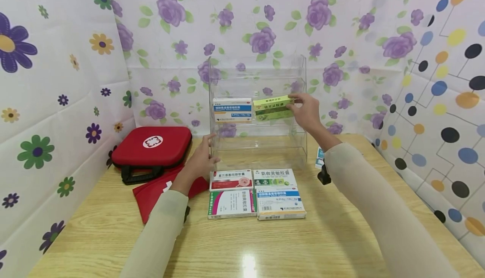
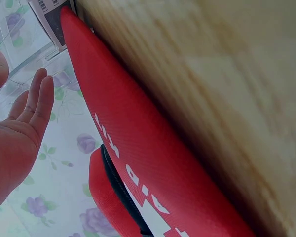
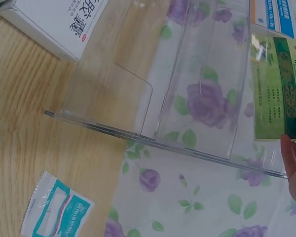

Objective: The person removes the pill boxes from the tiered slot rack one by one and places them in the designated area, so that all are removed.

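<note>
A clear acrylic tiered rack (image 1: 261, 145) stands upright on the table. My right hand (image 1: 306, 111) pinches the right end of a green medicine box (image 1: 273, 108), thumb in front and fingers behind. That box sits slightly tilted at a middle tier, right beside a blue-and-white medicine box (image 1: 232, 110) standing on the same tier. In the right wrist view the green box (image 3: 278, 89) shows at the right edge, fingertips at its end. My left hand (image 1: 202, 160) is at the rack's left side, its fingers extended along the edge; the left wrist view shows the palm (image 2: 15, 143) and spread thumb.
Several medicine boxes lie flat before the rack, among them a red-and-white box (image 1: 231, 180) and a pink-and-green box (image 1: 232, 203). A red first-aid case (image 1: 151, 145) and a red pouch (image 1: 145, 198) lie left. A small white-and-teal packet (image 3: 56, 207) lies right of the rack.
</note>
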The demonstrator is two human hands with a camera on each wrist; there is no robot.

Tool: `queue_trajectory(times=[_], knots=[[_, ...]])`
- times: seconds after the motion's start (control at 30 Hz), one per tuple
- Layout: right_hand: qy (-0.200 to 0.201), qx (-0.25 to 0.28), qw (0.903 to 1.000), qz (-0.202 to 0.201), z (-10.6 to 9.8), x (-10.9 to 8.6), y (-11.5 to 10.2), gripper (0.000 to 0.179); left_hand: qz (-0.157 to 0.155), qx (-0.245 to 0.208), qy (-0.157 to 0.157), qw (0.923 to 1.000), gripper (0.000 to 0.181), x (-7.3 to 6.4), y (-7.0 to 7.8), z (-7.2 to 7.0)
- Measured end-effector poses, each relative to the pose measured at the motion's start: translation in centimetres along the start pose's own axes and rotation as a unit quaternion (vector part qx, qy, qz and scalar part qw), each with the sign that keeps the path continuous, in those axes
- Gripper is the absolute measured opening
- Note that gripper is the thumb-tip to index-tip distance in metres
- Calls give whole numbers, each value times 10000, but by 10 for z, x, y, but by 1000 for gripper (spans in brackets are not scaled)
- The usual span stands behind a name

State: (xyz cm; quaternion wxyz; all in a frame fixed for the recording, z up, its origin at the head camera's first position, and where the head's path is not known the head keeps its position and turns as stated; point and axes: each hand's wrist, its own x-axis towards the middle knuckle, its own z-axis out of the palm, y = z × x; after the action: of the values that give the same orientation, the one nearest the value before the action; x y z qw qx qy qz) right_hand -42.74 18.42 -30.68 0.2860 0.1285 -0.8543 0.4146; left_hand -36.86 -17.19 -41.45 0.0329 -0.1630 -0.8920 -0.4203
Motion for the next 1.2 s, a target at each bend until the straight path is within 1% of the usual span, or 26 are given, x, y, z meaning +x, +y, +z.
queue_trajectory(times=[0.13,0.47,0.6,0.73,0.9,1.0,1.2], knots=[[108,-63,9998,-128,-3,0,-1,32,21,-4,12,10000,88,0,0,0],[335,149,9984,-441,-11,3,-6,31,12,-20,5,10000,89,0,0,0],[406,129,9971,-632,-14,4,-8,31,44,27,22,10000,88,1,1,0],[464,113,9961,-739,-17,4,-11,31,-1,52,9,10000,87,0,2,0],[697,190,9935,-879,-21,5,-13,30,-51,93,4,9999,87,-1,2,1],[858,216,9909,-1015,-23,5,-14,30,-22,149,3,9999,87,0,2,1],[940,323,9884,-1146,-25,3,-17,30,-64,112,-16,9999,87,1,2,0]])
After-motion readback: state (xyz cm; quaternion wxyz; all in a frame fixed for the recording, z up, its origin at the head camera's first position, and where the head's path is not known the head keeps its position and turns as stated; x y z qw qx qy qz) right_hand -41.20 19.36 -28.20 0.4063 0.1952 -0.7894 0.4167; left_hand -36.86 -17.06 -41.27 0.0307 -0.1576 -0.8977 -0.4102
